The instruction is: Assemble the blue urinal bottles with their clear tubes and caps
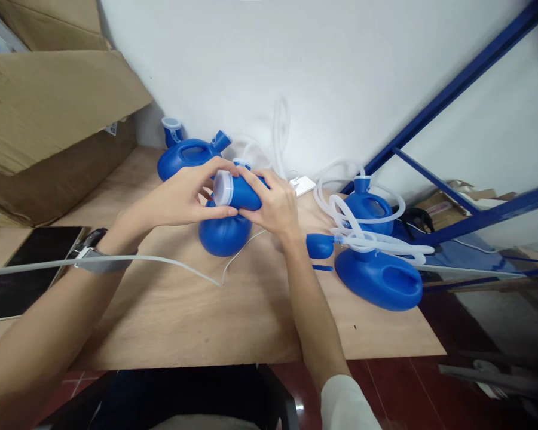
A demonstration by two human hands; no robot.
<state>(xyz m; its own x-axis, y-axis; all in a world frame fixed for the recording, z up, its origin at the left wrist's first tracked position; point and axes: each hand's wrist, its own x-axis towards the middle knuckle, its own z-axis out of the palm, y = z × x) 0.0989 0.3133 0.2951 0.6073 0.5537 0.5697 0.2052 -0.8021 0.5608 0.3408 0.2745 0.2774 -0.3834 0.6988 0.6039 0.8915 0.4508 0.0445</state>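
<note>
My left hand (183, 194) grips a blue urinal cup (245, 194) at its end with a translucent white cap (223, 189), thumb below and fingers above. My right hand (274, 200) wraps round the cup's blue body from the other side. The cup lies sideways above the table. Right below it stands a round-bellied blue urinal bottle (225, 235), its upper part mostly hidden by my hands. Another blue urinal bottle (186, 156) with a handle sits behind my left hand, and a capped blue cup (173, 132) stands at its back.
On the right of the wooden table (206, 334) are two blue bottles (381, 280) with coiled white tubing (358, 236) and a small blue cup (320, 245). A tablet (27, 269) lies left, below a cardboard box (58, 101). A white cable (170, 260) crosses the foreground; a blue metal frame (448, 98) rises right.
</note>
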